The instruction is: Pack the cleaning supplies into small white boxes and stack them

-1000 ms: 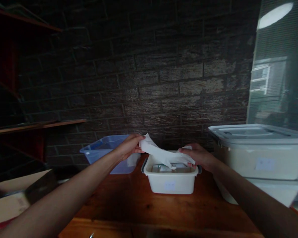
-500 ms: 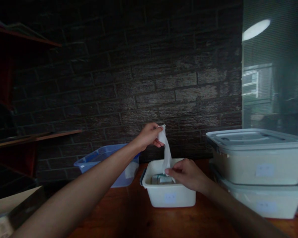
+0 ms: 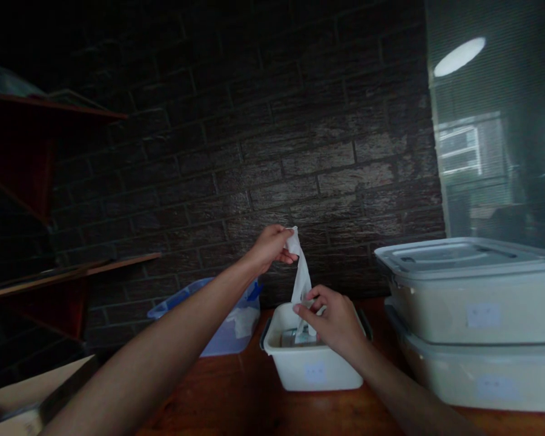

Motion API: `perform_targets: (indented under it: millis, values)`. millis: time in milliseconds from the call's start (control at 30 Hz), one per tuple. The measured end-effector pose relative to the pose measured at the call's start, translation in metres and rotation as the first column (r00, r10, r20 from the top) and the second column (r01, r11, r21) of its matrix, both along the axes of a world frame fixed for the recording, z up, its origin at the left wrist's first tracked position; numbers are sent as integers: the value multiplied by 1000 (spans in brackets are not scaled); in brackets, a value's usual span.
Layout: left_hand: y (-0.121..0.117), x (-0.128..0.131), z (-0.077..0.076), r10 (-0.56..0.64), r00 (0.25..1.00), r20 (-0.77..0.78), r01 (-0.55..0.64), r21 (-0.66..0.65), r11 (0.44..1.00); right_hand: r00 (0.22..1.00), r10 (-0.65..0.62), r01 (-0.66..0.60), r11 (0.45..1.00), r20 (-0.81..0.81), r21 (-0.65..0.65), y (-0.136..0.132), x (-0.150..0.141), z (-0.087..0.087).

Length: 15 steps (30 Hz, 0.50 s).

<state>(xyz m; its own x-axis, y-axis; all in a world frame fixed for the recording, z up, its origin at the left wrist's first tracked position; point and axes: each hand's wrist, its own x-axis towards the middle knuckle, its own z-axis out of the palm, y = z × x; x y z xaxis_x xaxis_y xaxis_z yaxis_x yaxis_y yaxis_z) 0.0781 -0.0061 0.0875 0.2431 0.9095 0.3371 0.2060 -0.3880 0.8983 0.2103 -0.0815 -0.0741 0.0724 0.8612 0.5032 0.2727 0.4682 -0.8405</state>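
Note:
My left hand [image 3: 273, 245] is raised above the small white bin, its thumb and fingers pinching the top of a limp white strip [image 3: 302, 275] that looks like bandage or thin cloth. The strip hangs down into the white bin [image 3: 315, 368], where its lower end lies loosely over a few flat packets [image 3: 289, 337]. Over the bin's right side is my right hand [image 3: 333, 321], thumb and forefinger apart beside the strip. Whether the fingertips touch the strip is hard to see.
A blue translucent tub [image 3: 229, 339] with something white inside stands left of the bin. Two lidded boxes [image 3: 470, 309] are stacked at the right. An open carton [image 3: 36, 387] is at lower left, below shelves [image 3: 118, 263] by the dark brick wall.
My right thumb and forefinger have come apart from the strip and the hand sits slightly left. The strip's lower part has dropped deeper into the bin. The view has tilted a little.

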Motion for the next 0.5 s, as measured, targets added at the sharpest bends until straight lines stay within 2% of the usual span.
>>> perform_targets:
  millis: [100, 300, 433, 500]
  values:
    - [-4, 5, 3, 3, 1000, -5, -3, 10, 1000, 1000, -17, 17, 993, -5, 113, 5, -4, 2]
    - [-3, -1, 9, 34, 999, 39, -36, 32, 999, 960, 159, -150, 987, -231, 58, 8, -7, -11]
    - [2, -10, 12, 48, 995, 88, -53, 59, 997, 844, 289, -330, 944, -453, -13, -5, -6, -12]
    - [3, -12, 13, 36, 994, 102, -45, 80, 996, 691, 352, -482, 875, -631, -39, -9, -5, -10]
